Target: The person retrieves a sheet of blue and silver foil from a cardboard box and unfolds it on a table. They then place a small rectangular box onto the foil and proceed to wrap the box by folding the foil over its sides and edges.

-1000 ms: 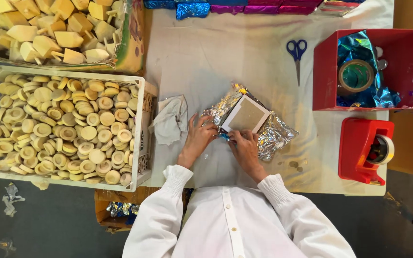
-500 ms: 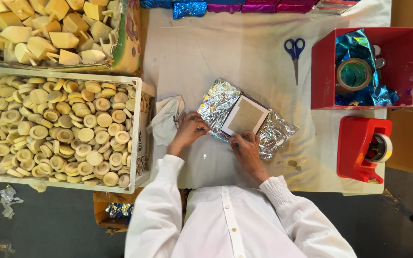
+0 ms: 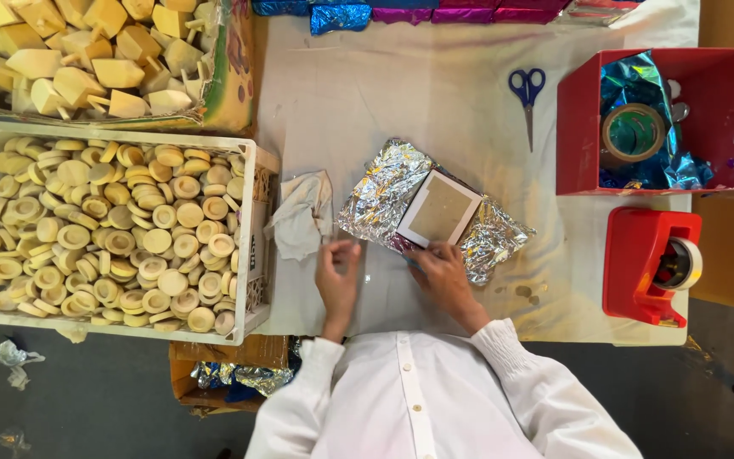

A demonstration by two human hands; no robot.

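Left hand: the left hand [image 3: 338, 276] lies flat on the white cloth [image 3: 384, 93] of the table, fingers loosely spread, and it holds nothing. It is apart from the foil, just to the left of its near corner.
Right hand: the right hand [image 3: 442, 274] rests on the near edge of the foil sheet [image 3: 381, 189]. The fingers are bent and press down on the foil; if they pinch it or only press it, one cannot tell.
Foil sheet: silver and crumpled, it is spread on the cloth just beyond both hands, tilted, and it sticks out on both sides of the box.
Box: a small flat box [image 3: 438, 209] with a white rim and a brown face lies on the middle of the foil, just beyond the right hand's fingertips, tilted like the foil.
Rag: a crumpled white rag [image 3: 303, 212] lies just beyond the left hand, between the foil and the crate.
Crate: a white crate [image 3: 258, 161] full of round wooden pieces [image 3: 112, 234] stands to the left of the left hand.
Scissors: blue-handled scissors [image 3: 527, 92] lie well beyond the right hand.
Tape dispenser: a red tape dispenser [image 3: 649, 263] stands to the right of the right hand, and a red box [image 3: 579, 127] stands beyond it.
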